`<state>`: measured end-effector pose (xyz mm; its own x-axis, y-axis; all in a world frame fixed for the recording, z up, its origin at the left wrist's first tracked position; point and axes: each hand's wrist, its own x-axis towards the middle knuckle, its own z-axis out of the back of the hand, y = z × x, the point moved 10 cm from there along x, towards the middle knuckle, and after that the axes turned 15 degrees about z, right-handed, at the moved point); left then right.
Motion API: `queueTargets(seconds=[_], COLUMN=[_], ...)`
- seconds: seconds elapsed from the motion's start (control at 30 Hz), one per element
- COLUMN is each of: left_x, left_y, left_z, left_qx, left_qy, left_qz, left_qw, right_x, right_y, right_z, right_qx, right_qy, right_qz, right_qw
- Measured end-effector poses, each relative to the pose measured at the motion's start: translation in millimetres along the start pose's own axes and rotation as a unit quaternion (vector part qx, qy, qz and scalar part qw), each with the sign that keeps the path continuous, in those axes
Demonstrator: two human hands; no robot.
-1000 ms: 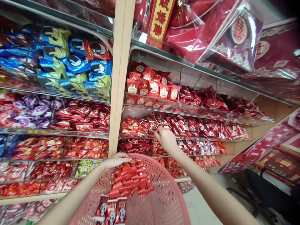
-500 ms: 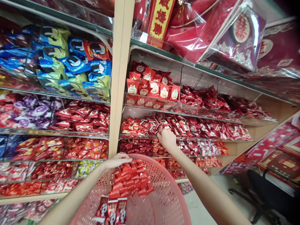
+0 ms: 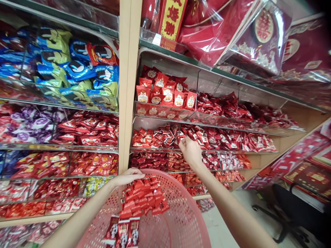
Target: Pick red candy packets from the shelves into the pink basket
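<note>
My left hand [image 3: 128, 176] grips the far rim of a pink plastic basket [image 3: 181, 220], fingers curled over the edge. Inside the basket lie a heap of small red candy packets [image 3: 143, 199] and three larger red-and-white packets [image 3: 124, 230]. My right hand [image 3: 190, 151] reaches up to the second shelf tray, fingers bent among red wrapped sweets [image 3: 176, 134]. Whether it holds one is hidden behind the hand.
Clear-fronted shelf trays [image 3: 165, 113] full of red, purple and blue snack packets cover the wall. A beige upright post [image 3: 126, 86] divides the shelving. Large red wrapped goods [image 3: 232, 31] sit on top. A black chair [image 3: 289, 213] stands at lower right.
My right hand has shifted slightly right along the second shelf tray. The left hand and basket have stayed put; the view has drifted a little.
</note>
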<state>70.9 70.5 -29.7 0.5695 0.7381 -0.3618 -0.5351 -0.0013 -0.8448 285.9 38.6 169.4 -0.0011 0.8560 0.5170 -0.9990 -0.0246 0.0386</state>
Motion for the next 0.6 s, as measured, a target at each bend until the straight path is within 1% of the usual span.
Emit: queueTargets(seconds=[0.07, 0.1, 0.17, 0.27, 0.33, 0.4, 0.43, 0.5, 0.6], left_x=[1, 0, -1, -4, -5, -5, -4, -2, -1], left_y=[1, 0, -4, -3, 0, 4, 6, 9, 7], left_z=[-0.4, -0.3, 1.2, 4.7, 5.1, 5.6, 6.6, 8.7, 8.3], left_qx=[0.005, 0.007, 0.005, -0.020, -0.047, -0.066, -0.068, -0.055, -0.016], left_qy=[0.003, 0.003, -0.001, -0.008, -0.004, -0.002, -0.005, -0.014, -0.010], left_qz=[0.003, 0.001, -0.005, 0.022, 0.046, 0.057, 0.058, 0.050, 0.007], left_qw=[1.000, 1.000, 1.000, 1.000, 0.998, 0.996, 0.996, 0.997, 1.000], right_x=[-10, -17, -36, -72, -98, -120, -128, -140, -151], right_y=[6, 12, 32, 76, 108, 131, 139, 151, 160], right_z=[11, 12, 6, -24, -54, -82, -93, -107, -117], right_qx=[0.019, 0.031, 0.052, 0.033, 0.001, -0.027, -0.035, -0.036, -0.020], right_qy=[-0.029, -0.036, -0.030, 0.008, 0.058, 0.103, 0.119, 0.139, 0.159], right_qz=[0.023, 0.039, 0.088, 0.198, 0.285, 0.346, 0.367, 0.396, 0.415], right_qw=[0.999, 0.998, 0.994, 0.980, 0.957, 0.932, 0.922, 0.907, 0.896])
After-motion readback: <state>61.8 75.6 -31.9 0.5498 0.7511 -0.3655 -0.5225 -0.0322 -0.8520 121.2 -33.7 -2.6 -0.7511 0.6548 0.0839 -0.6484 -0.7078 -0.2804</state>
